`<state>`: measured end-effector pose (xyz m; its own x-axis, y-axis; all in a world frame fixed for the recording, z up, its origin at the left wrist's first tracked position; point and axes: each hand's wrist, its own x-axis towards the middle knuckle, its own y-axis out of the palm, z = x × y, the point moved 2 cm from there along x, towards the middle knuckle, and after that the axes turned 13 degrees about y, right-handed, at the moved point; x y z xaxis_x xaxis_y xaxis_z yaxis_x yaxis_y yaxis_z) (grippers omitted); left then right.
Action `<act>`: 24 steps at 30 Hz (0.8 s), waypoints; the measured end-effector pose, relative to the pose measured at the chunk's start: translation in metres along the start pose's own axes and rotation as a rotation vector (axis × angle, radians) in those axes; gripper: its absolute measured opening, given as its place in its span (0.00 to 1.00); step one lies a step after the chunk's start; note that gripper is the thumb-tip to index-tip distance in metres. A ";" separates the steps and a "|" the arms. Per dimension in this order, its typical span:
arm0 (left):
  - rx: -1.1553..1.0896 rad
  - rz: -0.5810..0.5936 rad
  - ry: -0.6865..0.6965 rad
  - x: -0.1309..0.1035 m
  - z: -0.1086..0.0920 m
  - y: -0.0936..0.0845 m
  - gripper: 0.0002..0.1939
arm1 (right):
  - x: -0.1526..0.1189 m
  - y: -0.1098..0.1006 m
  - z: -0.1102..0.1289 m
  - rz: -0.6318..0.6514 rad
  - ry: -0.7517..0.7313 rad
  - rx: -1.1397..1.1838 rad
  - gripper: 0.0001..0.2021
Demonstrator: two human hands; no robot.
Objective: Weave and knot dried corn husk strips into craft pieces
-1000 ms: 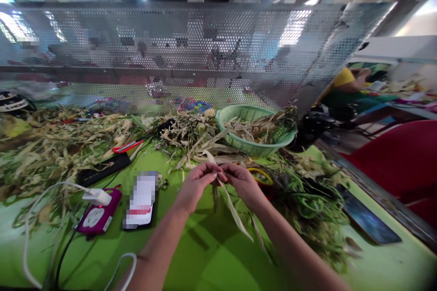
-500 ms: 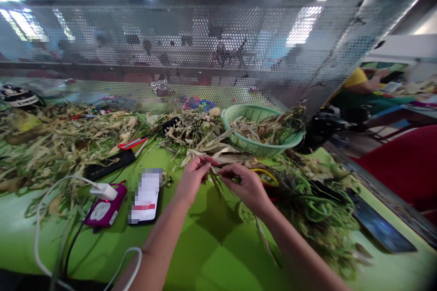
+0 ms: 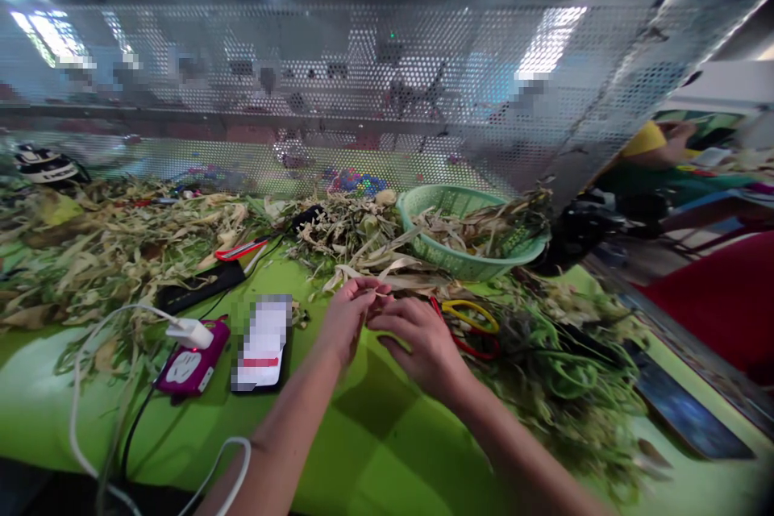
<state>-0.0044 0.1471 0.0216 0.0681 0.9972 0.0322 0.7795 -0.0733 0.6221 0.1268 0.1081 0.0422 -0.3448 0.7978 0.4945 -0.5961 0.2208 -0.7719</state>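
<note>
My left hand (image 3: 351, 313) is closed, thumb and fingers pinched on a thin pale leaf strip (image 3: 380, 293) over the green table (image 3: 387, 459). My right hand (image 3: 417, 339) meets it from the right, its fingertips at the same strip and its fingers bent; what lies between them is hidden. Just beyond both hands are long dry leaves (image 3: 405, 266). Scissors with yellow and red handles (image 3: 472, 316) rest to the right of my right hand.
A green basket (image 3: 472, 264) of dry leaves stands behind. Leaf heaps (image 3: 121, 250) cover the left, green strips (image 3: 568, 371) the right. A phone (image 3: 263, 343) and purple power box (image 3: 190, 363) with cables lie left; a dark tablet-like slab (image 3: 689, 403) lies right.
My right hand has moved left against my left hand and turned its back more to view. The strips that hung below the hands no longer show. The view has shifted slightly.
</note>
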 end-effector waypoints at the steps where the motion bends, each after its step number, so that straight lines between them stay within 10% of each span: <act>1: -0.010 -0.004 -0.010 -0.001 0.000 0.000 0.13 | -0.002 0.005 0.005 0.032 -0.050 -0.018 0.13; 17: 0.040 0.063 -0.035 0.003 0.009 -0.006 0.12 | -0.009 0.017 0.024 0.023 -0.217 -0.135 0.07; 24: 0.201 0.196 -0.007 0.002 -0.001 0.003 0.12 | -0.005 -0.008 -0.008 -0.217 0.317 0.345 0.01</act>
<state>-0.0028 0.1487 0.0240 0.2334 0.9635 0.1308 0.8590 -0.2673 0.4367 0.1386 0.1067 0.0430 0.0183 0.8969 0.4419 -0.8527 0.2448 -0.4615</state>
